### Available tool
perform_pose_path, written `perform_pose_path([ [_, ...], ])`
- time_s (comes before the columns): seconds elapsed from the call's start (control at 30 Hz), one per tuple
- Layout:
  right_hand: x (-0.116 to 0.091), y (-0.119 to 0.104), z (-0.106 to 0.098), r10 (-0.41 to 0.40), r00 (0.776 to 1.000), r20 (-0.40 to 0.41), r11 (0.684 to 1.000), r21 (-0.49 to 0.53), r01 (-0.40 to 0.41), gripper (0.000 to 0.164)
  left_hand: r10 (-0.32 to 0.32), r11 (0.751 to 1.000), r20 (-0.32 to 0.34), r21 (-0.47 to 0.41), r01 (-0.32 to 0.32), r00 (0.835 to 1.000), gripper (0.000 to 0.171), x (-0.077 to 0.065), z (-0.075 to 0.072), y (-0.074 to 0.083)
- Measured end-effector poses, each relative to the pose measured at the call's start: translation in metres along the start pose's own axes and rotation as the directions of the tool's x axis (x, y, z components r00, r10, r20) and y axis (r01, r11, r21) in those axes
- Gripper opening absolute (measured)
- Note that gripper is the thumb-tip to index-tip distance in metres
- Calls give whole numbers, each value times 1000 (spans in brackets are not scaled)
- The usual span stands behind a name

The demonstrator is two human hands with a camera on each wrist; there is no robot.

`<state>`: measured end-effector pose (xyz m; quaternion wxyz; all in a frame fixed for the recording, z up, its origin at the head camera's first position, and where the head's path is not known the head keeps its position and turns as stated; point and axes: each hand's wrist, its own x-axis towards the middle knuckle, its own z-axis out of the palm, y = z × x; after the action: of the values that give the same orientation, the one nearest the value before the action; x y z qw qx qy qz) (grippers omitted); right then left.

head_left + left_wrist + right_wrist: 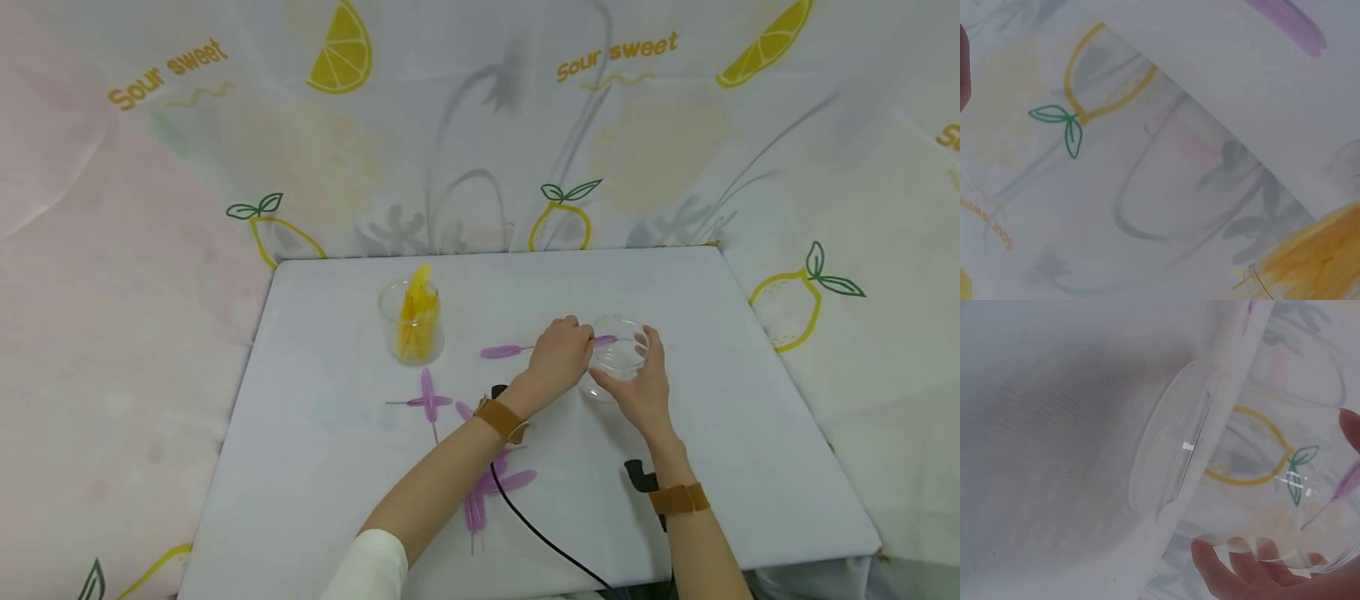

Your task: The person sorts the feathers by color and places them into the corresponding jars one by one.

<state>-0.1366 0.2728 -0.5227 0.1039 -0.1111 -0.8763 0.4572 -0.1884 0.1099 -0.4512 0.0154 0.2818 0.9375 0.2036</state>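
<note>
Left grip [558, 357] pinched one purple feather [605, 340]; right grip [643, 393] was curled round clear cup [619, 358], toward far right corner of bench [315, 467]

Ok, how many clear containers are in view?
2. One clear container, holding yellow feathers, stands toward the back of the table, left of centre; the right hand grips the other container, further right.

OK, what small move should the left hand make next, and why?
Probably have the left hand ease the slender purple feather down into the clear, round cup: the right wrist view shows its quill against the cup's upper part, and the right hand grips the cup's side.
</note>
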Motion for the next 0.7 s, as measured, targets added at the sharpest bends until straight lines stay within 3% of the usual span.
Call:
perform_pose_path([
  [0.23,0,3,-1,-16,1000,6,1000,5,16,105,30,999,29,-29,-29,999,26,5,9,6],
  [0.4,-1,3,0,-21,1000,-1,1000,6,21,105,38,993,-48,-109,-43,998,36,0,15,-2],
  [0.57,0,2,0,-11,1000,-11,1000,-2,11,107,-55,984,-115,-173,34,992,41,-3,15,-24],
  [0.7,0,0,0,-2,1000,-11,1000,-5,1,107,-167,974,-45,-165,158,985,47,-7,13,-48],
])
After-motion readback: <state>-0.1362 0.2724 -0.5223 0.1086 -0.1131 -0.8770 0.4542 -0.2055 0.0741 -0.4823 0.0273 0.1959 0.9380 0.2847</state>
